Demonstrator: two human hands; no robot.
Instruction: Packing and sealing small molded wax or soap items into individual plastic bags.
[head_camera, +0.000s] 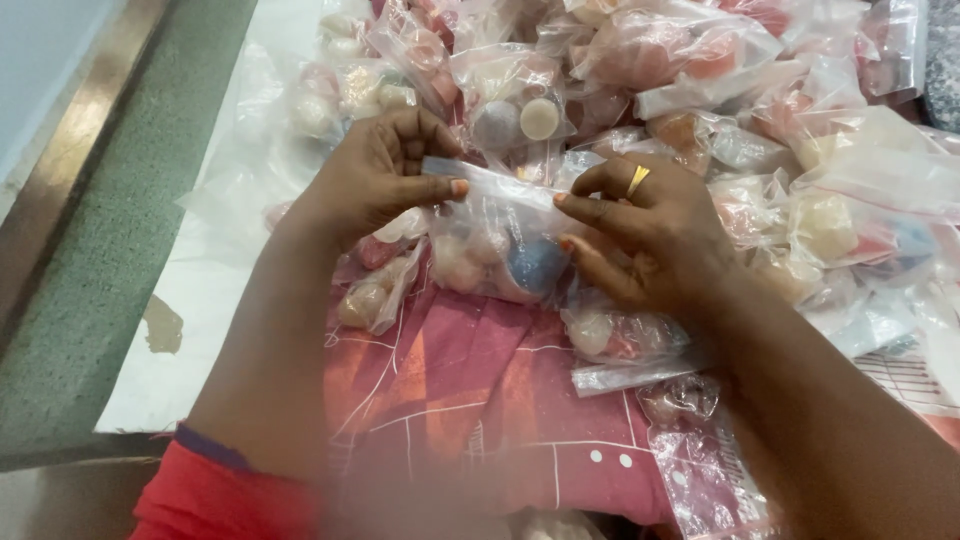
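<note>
Left hand (375, 175) and right hand (640, 235) pinch the top strip of a clear bag (495, 245) of coloured balls; pressing evenly along the strip would close it cleanly.

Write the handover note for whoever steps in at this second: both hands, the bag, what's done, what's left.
Left hand: pinching the top strip of the small clear plastic zip bag at its left end.
Right hand: fingers on the same strip at its right end; gold ring on one finger.
Bag: held above the pink patterned cloth, with pale, pink and blue round pieces inside.
Done: a heap of filled clear bags lies behind the hands.
Left: whether this bag's strip is fully closed cannot be told; check it.
</note>
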